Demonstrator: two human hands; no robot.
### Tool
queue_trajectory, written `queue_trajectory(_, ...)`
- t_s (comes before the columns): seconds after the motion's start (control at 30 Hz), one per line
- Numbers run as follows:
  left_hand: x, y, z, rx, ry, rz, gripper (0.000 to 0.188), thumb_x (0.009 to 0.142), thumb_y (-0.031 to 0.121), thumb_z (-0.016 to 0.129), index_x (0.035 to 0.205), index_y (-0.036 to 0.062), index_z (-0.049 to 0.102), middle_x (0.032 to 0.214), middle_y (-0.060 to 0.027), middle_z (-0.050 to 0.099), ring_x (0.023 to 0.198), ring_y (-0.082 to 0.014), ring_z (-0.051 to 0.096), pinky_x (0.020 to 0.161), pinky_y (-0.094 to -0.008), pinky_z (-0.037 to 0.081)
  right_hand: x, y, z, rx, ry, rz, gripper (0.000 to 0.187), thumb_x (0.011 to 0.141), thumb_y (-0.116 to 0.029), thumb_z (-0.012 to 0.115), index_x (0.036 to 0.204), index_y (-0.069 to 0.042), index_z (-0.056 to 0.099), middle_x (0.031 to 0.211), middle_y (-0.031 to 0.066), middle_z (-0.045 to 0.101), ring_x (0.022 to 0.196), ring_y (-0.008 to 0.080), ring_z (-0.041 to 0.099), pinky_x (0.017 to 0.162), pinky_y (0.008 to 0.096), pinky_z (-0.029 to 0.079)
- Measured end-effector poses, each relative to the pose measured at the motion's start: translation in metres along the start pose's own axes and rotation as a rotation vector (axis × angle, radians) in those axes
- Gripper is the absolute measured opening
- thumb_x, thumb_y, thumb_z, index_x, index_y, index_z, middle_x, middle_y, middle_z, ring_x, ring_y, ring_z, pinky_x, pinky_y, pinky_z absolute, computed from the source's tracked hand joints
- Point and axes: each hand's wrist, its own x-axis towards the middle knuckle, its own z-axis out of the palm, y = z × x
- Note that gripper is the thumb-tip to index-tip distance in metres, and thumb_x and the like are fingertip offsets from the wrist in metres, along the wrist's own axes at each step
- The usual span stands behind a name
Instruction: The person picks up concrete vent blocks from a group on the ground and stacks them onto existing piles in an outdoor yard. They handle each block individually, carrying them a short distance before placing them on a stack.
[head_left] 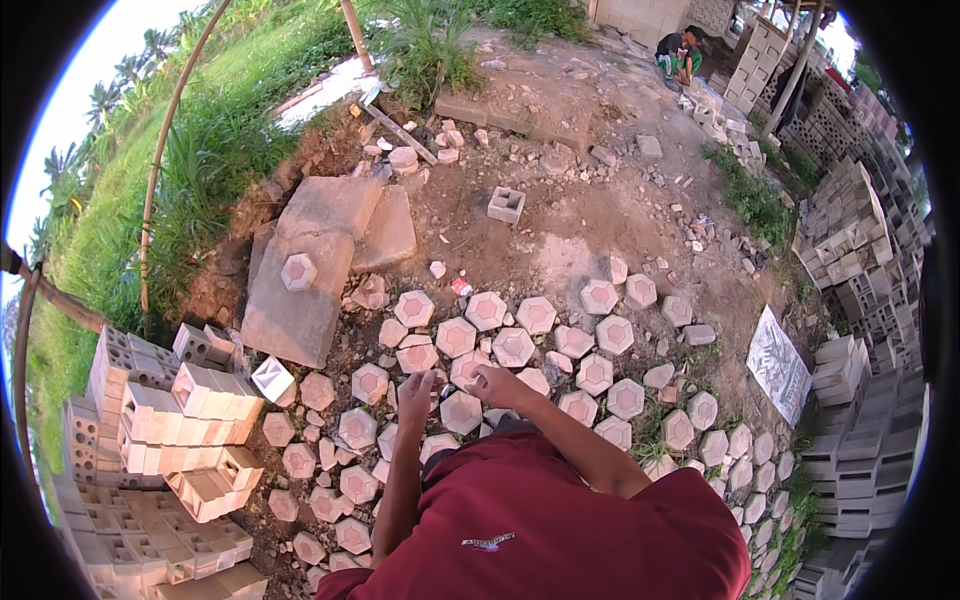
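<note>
My left hand (415,391) is closed, its fingers curled in front of my body. Beside it, on the right, my right hand (492,386) also has its fingers bent together. A narrow gap separates the two hands. Whatever either one holds, if anything, is too small to make out. Below them lie hexagonal paving blocks with pinkish centres and pale rims, such as one paving block (462,411) just under the gap. Another paving block (456,337) shows on the ground beyond my hands.
Stacked hollow concrete blocks (160,405) stand at the left, and more block stacks (850,230) line the right. A concrete slab (300,325) carries one hexagonal block (298,272). A lone hollow block (507,205) sits on the dirt. Far off, a person (679,58) crouches.
</note>
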Motion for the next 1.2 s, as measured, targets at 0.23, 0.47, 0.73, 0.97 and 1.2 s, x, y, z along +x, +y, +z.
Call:
queue_trajectory(0.23,0.141,0.03,0.065,-0.002,-0.134,-0.164,0.027,0.095,0.028,0.05,0.101,0.0044,0.06,0.092,-0.0066,0.066,0.078,-0.0125,0.062,0.067,-0.0258,0.049,0.092,0.059,-0.1,-0.109,0.083,0.047,0.05,0.081,-0.034,0.066,0.114,0.002,0.055,0.097,0.0203,0.065,0.092,0.0349,0.063,0.08,0.0402,0.049)
queue_trajectory(0.47,0.337,0.053,0.103,0.019,-0.295,-0.246,0.029,0.092,0.033,0.054,0.1,0.006,0.061,0.09,-0.0045,0.066,0.078,-0.0121,0.062,0.067,-0.0274,0.049,0.206,0.093,-0.223,0.124,0.445,0.11,0.039,0.081,-0.028,0.066,0.101,0.003,0.057,0.086,0.0202,0.067,0.08,0.0306,0.066,0.072,0.0373,0.052)
queue_trajectory(0.73,0.609,0.175,0.162,0.19,-0.499,0.041,0.031,0.091,0.034,0.055,0.101,0.005,0.06,0.09,-0.0037,0.067,0.074,-0.0095,0.06,0.062,-0.024,0.045,0.383,0.116,-0.292,0.248,0.678,0.267,0.029,0.085,-0.023,0.065,0.1,0.002,0.062,0.084,0.0121,0.067,0.078,0.0186,0.065,0.071,0.031,0.051)
queue_trajectory(0.97,0.75,0.214,0.194,0.173,-0.475,-0.099,0.032,0.091,0.035,0.054,0.102,0.0048,0.061,0.091,-0.0061,0.067,0.079,-0.0129,0.062,0.067,-0.0269,0.047,0.499,0.152,-0.363,0.48,0.786,0.191,0.029,0.086,-0.024,0.065,0.098,0.003,0.062,0.082,0.0104,0.067,0.074,0.0154,0.064,0.069,0.0291,0.05)
queue_trajectory(1.2,0.879,0.205,0.25,0.119,-0.535,-0.216,0.031,0.094,0.034,0.051,0.103,0.0055,0.061,0.094,-0.0072,0.067,0.082,-0.0144,0.063,0.072,-0.0295,0.049,0.648,0.237,-0.475,0.76,0.753,0.194,0.017,0.089,-0.014,0.059,0.097,0.001,0.061,0.074,0.0041,0.063,0.066,0.0084,0.058,0.06,0.0231,0.047)
